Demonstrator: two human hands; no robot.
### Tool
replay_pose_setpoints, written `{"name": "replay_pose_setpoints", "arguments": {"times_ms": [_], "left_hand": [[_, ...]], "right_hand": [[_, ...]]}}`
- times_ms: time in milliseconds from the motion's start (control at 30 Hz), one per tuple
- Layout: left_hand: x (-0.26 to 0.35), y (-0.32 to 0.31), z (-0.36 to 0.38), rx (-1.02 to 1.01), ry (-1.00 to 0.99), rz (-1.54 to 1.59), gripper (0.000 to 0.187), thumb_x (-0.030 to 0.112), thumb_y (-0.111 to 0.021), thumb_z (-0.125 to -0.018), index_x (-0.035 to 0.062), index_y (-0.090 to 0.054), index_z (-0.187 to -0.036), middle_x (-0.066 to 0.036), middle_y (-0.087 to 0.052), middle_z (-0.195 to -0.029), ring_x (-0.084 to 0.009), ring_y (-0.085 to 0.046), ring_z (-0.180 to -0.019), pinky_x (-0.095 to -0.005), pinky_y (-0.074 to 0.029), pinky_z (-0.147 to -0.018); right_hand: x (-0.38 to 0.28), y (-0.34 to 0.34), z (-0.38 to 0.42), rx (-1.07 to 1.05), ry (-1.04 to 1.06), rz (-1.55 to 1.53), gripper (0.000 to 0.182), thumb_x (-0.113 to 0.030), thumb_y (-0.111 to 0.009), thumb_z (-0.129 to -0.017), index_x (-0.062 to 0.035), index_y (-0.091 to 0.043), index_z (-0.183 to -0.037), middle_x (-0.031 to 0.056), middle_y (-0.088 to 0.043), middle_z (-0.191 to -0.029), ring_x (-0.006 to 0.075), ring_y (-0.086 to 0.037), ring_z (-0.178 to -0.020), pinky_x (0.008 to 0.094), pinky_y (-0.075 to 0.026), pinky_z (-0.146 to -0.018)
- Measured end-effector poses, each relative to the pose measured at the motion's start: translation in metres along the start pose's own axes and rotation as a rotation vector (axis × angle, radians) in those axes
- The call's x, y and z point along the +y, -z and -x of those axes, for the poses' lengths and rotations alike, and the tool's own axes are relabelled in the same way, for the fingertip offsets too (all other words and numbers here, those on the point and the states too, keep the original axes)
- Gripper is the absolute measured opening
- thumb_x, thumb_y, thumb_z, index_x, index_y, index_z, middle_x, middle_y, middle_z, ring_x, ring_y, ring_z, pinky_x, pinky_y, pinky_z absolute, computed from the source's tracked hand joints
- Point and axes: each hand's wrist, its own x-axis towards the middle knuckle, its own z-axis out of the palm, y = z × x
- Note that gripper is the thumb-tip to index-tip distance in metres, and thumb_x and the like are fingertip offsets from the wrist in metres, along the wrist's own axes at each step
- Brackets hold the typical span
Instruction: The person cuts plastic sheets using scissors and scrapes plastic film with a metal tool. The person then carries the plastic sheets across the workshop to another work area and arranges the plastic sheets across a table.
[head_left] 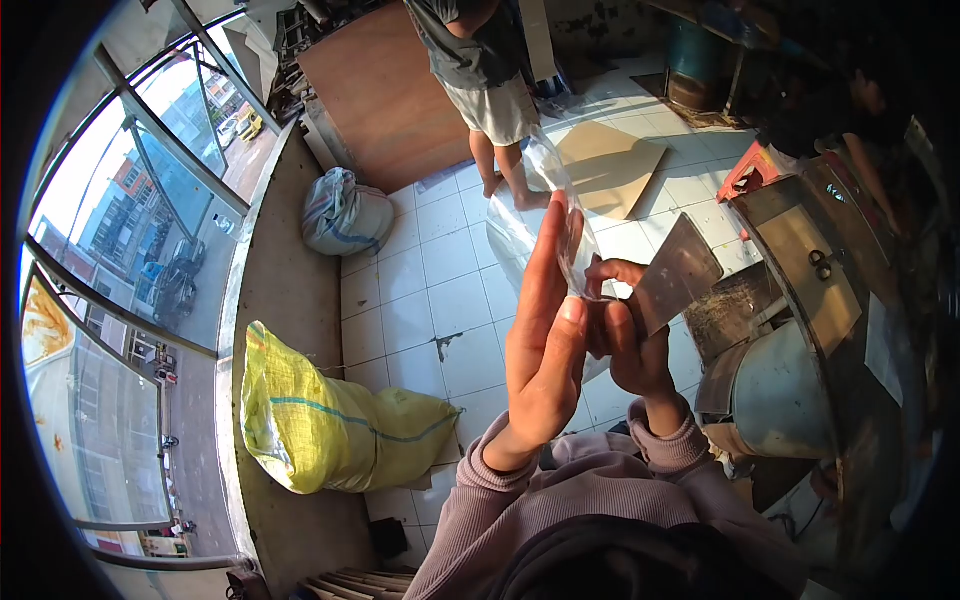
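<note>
In front of me, my left hand (543, 360) is raised with its fingers stretched upward and pressed together. Its thumb closes against a crumpled sheet of clear plastic (525, 240), which spreads up beyond the fingertips. Close beside it on the right, my right hand (640, 360) has curled fingers. A flat, brownish, see-through rectangular piece (682, 272) sticks out from that hand to the upper right. The fingers overlap near the plastic, so their exact contact with it is partly hidden.
A yellow woven sack (350, 425) lies by the low wall at left, with a white sack (347, 212) farther back. Barefoot, a person (490, 90) stands ahead near a cardboard sheet (610, 165). At right are a worktable (800, 255) with scissors (820, 265) and another person (860, 130).
</note>
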Motion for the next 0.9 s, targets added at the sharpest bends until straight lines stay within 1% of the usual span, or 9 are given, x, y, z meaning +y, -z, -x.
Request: {"name": "replay_pose_setpoints", "arguments": {"times_ms": [33, 100, 233, 267, 400, 567, 667, 767, 900], "left_hand": [[0.004, 0.000, -0.001, 0.009, -0.003, -0.021, 0.060, 0.019, -0.042, -0.086, -0.0017, -0.015, -0.135, -0.019, -0.017, -0.140, -0.0285, -0.019, -0.130, -0.0396, -0.029, -0.099], [0.012, 0.002, -0.002, 0.031, -0.045, -0.105, 0.058, 0.015, -0.042, -0.082, -0.0034, -0.021, -0.133, -0.019, -0.019, -0.139, -0.0294, -0.019, -0.130, -0.0423, -0.026, -0.100], [0.038, 0.024, -0.022, -0.116, -0.474, -1.231, 0.030, -0.003, -0.054, -0.061, 0.0106, -0.063, -0.086, -0.014, -0.035, -0.132, -0.0327, -0.022, -0.128, -0.0514, -0.018, -0.101], [0.044, 0.024, -0.028, -0.218, -0.479, -1.314, 0.016, 0.003, -0.063, -0.063, 0.0114, -0.061, -0.076, -0.006, -0.056, -0.110, -0.0236, -0.044, -0.114, -0.0452, -0.024, -0.099], [0.054, 0.042, -0.050, -0.517, -0.480, -1.231, 0.010, 0.013, -0.067, -0.069, 0.0108, -0.058, -0.073, 0.003, -0.059, -0.066, -0.0133, -0.055, -0.057, -0.0329, -0.039, -0.070], [0.060, 0.042, -0.047, -0.346, -0.008, -0.992, 0.006, 0.005, -0.054, -0.082, 0.0012, -0.058, -0.082, -0.005, -0.065, -0.074, -0.0162, -0.065, -0.062, -0.0216, -0.047, -0.046], [0.065, 0.034, -0.039, -0.238, 0.199, -0.842, 0.012, 0.005, -0.049, -0.085, -0.0031, -0.057, -0.088, -0.007, -0.066, -0.079, -0.0160, -0.065, -0.064, -0.0203, -0.047, -0.047], [0.063, 0.032, -0.030, -0.182, 0.220, -0.612, 0.016, 0.005, -0.047, -0.086, -0.0060, -0.057, -0.093, -0.010, -0.065, -0.083, -0.0160, -0.065, -0.068, -0.0209, -0.048, -0.049], [0.058, 0.039, -0.024, -0.232, 0.188, -0.392, 0.028, 0.004, -0.038, -0.087, -0.0113, -0.051, -0.107, -0.019, -0.062, -0.092, -0.0225, -0.064, -0.081, -0.0246, -0.052, -0.056]], "right_hand": [[0.006, 0.002, 0.000, -0.025, 0.116, -0.088, 0.028, -0.012, -0.034, -0.092, 0.0030, -0.041, -0.114, 0.0087, -0.052, -0.076, 0.0070, -0.045, -0.046, 0.0226, -0.035, -0.046], [0.001, 0.012, -0.001, -0.092, 0.110, -0.045, 0.030, -0.017, -0.032, -0.093, 0.0034, -0.048, -0.109, 0.0078, -0.053, -0.077, 0.0066, -0.046, -0.048, 0.0226, -0.036, -0.047], [0.006, 0.028, 0.001, -0.223, 0.018, -0.187, 0.039, -0.028, -0.036, -0.092, 0.0050, -0.049, -0.106, 0.0009, -0.047, -0.059, 0.0053, -0.041, -0.046, 0.0204, -0.032, -0.046], [0.006, 0.035, 0.001, -0.281, -0.046, -0.241, 0.042, -0.032, -0.037, -0.091, 0.0056, -0.049, -0.106, -0.0018, -0.043, -0.051, 0.0048, -0.039, -0.045, 0.0192, -0.029, -0.045], [-0.002, 0.038, -0.009, -0.178, 0.012, -0.135, 0.061, -0.051, -0.031, -0.089, 0.0061, -0.043, -0.107, -0.0033, -0.035, -0.048, 0.0033, -0.030, -0.043, 0.0190, -0.021, -0.041], [-0.013, 0.039, -0.001, 0.335, -0.074, 0.119, 0.075, -0.061, -0.012, -0.086, 0.0028, -0.045, -0.108, -0.0041, -0.032, -0.048, 0.0041, -0.027, -0.043, 0.0187, -0.019, -0.043], [-0.018, 0.014, 0.012, 0.407, 0.227, 0.244, 0.041, -0.033, -0.043, -0.090, 0.0039, -0.045, -0.108, 0.0023, -0.049, -0.059, 0.0062, -0.039, -0.046, 0.0195, -0.031, -0.044], [-0.011, 0.003, 0.017, 0.347, 0.486, 0.587, 0.033, -0.010, -0.062, -0.079, -0.0019, -0.051, -0.109, 0.0059, -0.059, -0.068, 0.0114, -0.043, -0.043, 0.0219, -0.037, -0.042], [-0.016, 0.005, 0.024, 0.242, 0.411, 0.738, 0.040, -0.001, -0.066, -0.069, -0.0112, -0.059, -0.107, 0.0027, -0.055, -0.063, 0.0115, -0.040, -0.042, 0.0209, -0.036, -0.041]]}}
